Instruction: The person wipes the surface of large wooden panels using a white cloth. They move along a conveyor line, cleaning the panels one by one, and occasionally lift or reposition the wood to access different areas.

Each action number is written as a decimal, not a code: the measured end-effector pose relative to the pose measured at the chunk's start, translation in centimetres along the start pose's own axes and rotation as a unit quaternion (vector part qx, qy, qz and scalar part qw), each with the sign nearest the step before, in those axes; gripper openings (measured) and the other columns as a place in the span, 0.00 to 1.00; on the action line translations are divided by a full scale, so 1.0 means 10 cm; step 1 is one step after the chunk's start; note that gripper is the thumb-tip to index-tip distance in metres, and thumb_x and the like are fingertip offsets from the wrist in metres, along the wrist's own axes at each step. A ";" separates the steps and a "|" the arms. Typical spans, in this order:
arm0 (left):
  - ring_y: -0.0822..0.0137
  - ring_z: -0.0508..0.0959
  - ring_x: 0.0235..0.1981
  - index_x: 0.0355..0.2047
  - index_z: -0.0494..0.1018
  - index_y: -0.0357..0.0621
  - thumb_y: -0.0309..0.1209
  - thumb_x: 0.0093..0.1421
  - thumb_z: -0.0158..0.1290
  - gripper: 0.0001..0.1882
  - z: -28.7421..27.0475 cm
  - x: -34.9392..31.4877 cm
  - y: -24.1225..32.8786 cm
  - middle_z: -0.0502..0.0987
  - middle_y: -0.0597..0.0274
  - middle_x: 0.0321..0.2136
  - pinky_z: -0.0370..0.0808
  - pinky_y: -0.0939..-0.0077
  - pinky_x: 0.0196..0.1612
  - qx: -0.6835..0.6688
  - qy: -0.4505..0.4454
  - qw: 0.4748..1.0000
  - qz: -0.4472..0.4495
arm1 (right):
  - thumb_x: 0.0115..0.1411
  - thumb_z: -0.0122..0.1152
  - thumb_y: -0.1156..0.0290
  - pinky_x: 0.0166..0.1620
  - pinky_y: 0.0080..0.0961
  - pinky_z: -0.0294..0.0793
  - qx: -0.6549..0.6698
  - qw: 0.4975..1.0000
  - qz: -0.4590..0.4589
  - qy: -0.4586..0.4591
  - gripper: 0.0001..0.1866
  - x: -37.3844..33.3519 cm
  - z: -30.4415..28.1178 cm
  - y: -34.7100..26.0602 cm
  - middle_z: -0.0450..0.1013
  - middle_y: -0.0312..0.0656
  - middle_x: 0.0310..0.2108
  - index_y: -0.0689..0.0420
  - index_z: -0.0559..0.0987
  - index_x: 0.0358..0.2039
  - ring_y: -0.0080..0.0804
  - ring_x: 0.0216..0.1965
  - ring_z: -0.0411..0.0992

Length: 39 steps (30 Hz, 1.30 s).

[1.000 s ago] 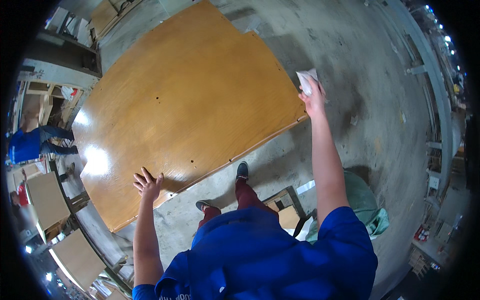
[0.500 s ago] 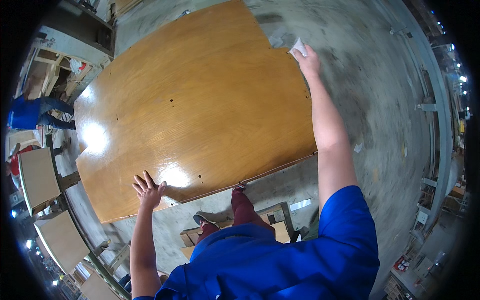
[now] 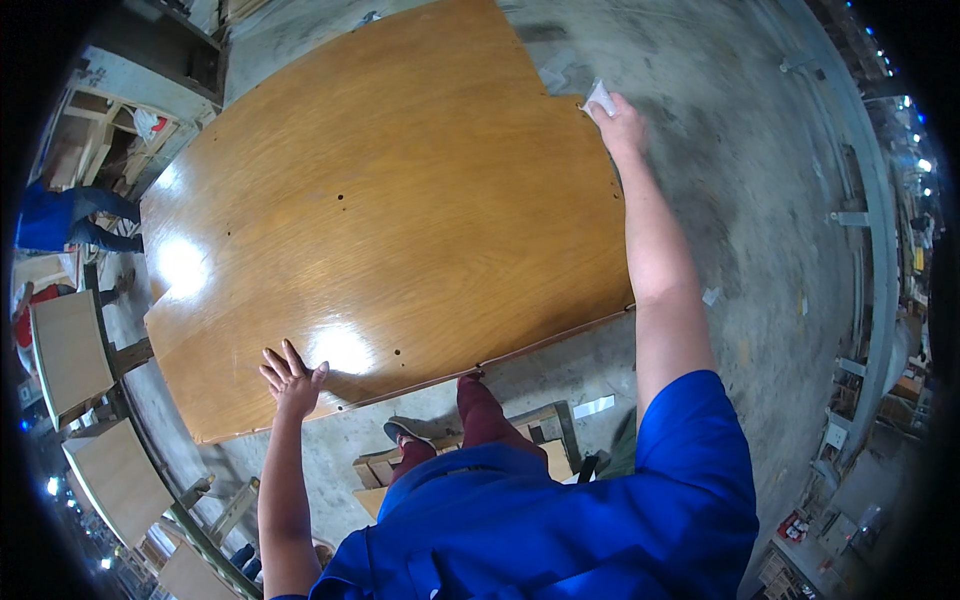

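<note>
A large, glossy brown wooden panel (image 3: 430, 200) lies flat before me, with small dark holes in it and a stepped notch at its far right corner. My left hand (image 3: 294, 384) rests on the panel by its near edge, fingers spread, holding nothing. Stretched out to the far right, my right hand (image 3: 622, 128) is closed on a white folded cloth (image 3: 600, 97) at the panel's right edge, beside the notch. From here I cannot tell for sure whether it is cloth or paper. What supports the panel is hidden.
Pale boards (image 3: 70, 342) stand on a green frame at the left. Beyond them is a person in blue (image 3: 45, 220). Wooden pieces (image 3: 545, 430) lie near my feet. A grey rail (image 3: 880, 250) runs along the right, past the concrete floor (image 3: 760, 180).
The view has shifted slightly, so the panel and left-side boards sit a little further left. My right hand and the white cloth have come slightly nearer along the panel's edge. My left hand stays put.
</note>
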<state>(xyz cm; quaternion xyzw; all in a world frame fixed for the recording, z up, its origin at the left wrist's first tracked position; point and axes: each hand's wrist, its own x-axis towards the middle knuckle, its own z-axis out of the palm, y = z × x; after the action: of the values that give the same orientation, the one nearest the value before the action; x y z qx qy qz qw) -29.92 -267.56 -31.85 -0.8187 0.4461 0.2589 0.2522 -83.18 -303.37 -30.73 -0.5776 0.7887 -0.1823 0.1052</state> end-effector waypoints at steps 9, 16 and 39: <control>0.32 0.28 0.64 0.66 0.26 0.63 0.71 0.51 0.38 0.53 0.05 0.05 -0.05 0.21 0.44 0.65 0.45 0.35 0.60 -0.003 0.019 1.000 0.013 | 0.52 0.57 0.47 0.42 0.41 0.72 0.011 0.999 -0.011 0.035 0.26 -0.56 -0.19 0.34 0.77 0.44 0.38 0.45 0.74 0.49 0.47 0.40 0.74; 0.32 0.28 0.64 0.66 0.26 0.64 0.71 0.52 0.37 0.52 0.02 0.04 -0.02 0.21 0.44 0.65 0.45 0.35 0.60 -0.004 0.011 1.000 0.010 | 0.51 0.58 0.48 0.41 0.42 0.73 0.014 0.998 -0.006 0.054 0.24 -1.08 -0.35 0.65 0.77 0.44 0.37 0.45 0.76 0.46 0.46 0.39 0.75; 0.30 0.32 0.64 0.65 0.23 0.66 0.71 0.52 0.35 0.51 0.06 0.06 -0.05 0.22 0.43 0.65 0.48 0.33 0.59 0.023 0.025 0.999 0.011 | 0.51 0.59 0.51 0.40 0.43 0.72 0.023 0.998 0.020 0.048 0.23 -1.70 -0.60 1.00 0.77 0.46 0.37 0.47 0.76 0.45 0.48 0.39 0.74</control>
<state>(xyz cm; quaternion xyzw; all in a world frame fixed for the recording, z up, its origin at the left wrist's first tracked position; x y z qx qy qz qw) -29.36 -267.33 -32.63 -0.8139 0.4671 0.2310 0.2572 -88.83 -283.56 -30.12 -0.5500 0.7996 -0.2260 0.0840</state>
